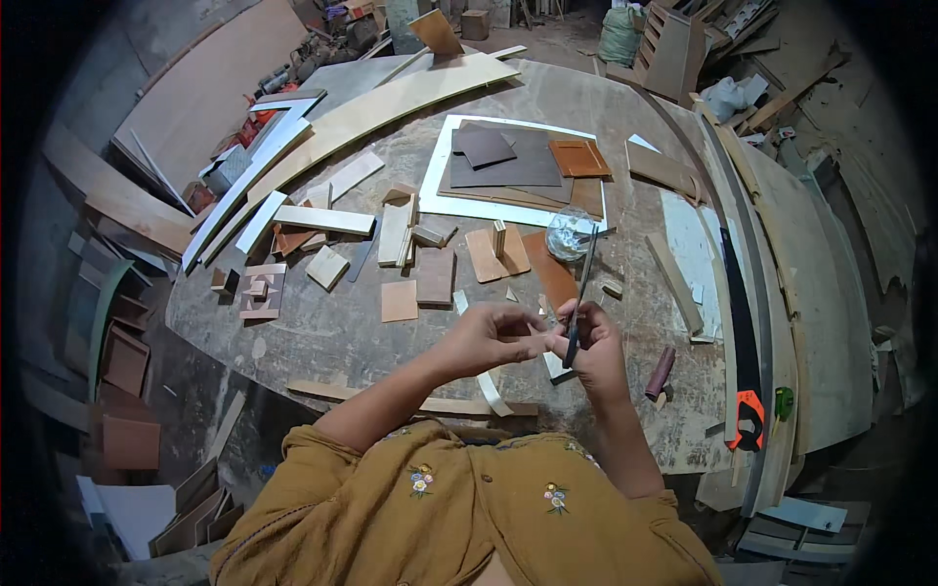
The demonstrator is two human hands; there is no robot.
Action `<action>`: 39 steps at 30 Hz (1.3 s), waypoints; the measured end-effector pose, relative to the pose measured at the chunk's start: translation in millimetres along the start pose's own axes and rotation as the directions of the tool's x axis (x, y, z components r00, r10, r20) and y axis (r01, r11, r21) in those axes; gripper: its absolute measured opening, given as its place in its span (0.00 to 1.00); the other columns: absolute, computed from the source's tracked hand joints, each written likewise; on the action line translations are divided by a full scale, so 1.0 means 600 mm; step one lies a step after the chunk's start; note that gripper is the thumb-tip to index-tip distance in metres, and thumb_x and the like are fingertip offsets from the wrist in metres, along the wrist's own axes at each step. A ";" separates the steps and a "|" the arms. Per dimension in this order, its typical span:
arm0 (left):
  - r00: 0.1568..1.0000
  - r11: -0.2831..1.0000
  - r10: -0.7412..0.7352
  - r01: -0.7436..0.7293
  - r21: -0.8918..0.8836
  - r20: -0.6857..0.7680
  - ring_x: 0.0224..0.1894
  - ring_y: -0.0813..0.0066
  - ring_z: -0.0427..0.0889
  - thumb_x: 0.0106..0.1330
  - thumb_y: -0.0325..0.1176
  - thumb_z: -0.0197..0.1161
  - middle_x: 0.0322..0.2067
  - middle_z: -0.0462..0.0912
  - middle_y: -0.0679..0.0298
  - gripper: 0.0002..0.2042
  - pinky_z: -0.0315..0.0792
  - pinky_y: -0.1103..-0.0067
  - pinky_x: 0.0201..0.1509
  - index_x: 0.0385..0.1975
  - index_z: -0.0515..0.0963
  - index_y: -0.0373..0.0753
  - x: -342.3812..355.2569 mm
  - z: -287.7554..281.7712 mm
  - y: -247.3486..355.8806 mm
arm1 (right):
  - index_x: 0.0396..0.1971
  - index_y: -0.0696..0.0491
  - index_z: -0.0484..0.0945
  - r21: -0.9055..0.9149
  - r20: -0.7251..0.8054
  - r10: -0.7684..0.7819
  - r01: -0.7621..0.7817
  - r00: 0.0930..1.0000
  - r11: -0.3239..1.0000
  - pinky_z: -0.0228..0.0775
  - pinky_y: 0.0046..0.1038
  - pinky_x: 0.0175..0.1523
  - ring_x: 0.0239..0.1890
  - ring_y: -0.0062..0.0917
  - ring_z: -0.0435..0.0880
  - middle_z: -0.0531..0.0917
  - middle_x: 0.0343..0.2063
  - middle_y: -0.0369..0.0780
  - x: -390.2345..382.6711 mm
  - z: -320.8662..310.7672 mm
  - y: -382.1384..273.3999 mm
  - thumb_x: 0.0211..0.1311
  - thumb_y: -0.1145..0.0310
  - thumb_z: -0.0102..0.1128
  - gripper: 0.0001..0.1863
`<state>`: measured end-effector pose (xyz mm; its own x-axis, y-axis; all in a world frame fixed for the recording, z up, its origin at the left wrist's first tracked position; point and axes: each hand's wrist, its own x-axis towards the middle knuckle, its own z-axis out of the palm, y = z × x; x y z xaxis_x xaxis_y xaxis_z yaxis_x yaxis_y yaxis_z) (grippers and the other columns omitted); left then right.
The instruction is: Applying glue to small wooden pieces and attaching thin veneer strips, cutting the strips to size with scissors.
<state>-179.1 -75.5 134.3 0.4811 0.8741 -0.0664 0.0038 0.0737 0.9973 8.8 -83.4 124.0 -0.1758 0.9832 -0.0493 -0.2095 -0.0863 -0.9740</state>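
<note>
The right hand (598, 356) grips a slim dark tool (587, 273); whether the left hand (493, 334) pinches anything is unclear. Work seems midway: stacked blocks (258, 290) at nine o'clock, loose sheets (508, 174) at twelve.

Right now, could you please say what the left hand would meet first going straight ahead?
Probably the right hand, which holds a slim dark tool; the left hand looks very close, but contact is unclear.

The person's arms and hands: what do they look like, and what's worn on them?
The left hand and right hand are bare; no gloves, watch or cables show. The left sleeve and right sleeve are loose mustard-brown fabric, leaving the forearms uncovered.
</note>
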 end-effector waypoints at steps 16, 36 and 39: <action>0.943 0.795 -0.122 -0.094 -0.600 -0.309 0.31 0.78 0.78 0.58 0.30 0.62 0.27 0.78 0.64 0.06 0.75 0.79 0.39 0.29 0.74 0.35 0.016 0.015 -0.006 | 0.38 0.52 0.69 0.250 -0.099 -0.138 0.158 0.986 0.955 0.65 0.13 0.36 0.29 0.13 0.73 0.75 0.27 0.31 0.011 0.041 -0.013 0.48 0.80 0.63 0.17; 0.943 0.897 -0.005 -0.142 -0.419 -0.332 0.28 0.82 0.77 0.58 0.29 0.63 0.25 0.78 0.67 0.05 0.74 0.82 0.35 0.28 0.75 0.36 0.013 -0.019 -0.001 | 0.43 0.55 0.75 -0.576 0.239 -0.059 0.190 0.969 0.795 0.63 0.19 0.25 0.19 0.15 0.68 0.71 0.16 0.33 -0.042 -0.006 -0.016 0.42 0.64 0.69 0.25; 0.951 0.896 0.015 -0.150 -0.419 -0.308 0.29 0.81 0.77 0.57 0.29 0.63 0.27 0.78 0.68 0.06 0.73 0.82 0.36 0.32 0.76 0.36 0.011 -0.022 -0.006 | 0.41 0.58 0.74 -0.512 0.264 -0.089 0.218 0.960 0.831 0.62 0.18 0.26 0.19 0.14 0.67 0.69 0.15 0.32 -0.041 -0.001 -0.018 0.42 0.67 0.70 0.24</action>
<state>-187.7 -63.8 129.7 0.1879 0.9805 -0.0581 -0.4360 0.1363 0.8896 16.0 -106.6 135.7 -0.4041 0.9095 0.0976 0.2804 0.2248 -0.9332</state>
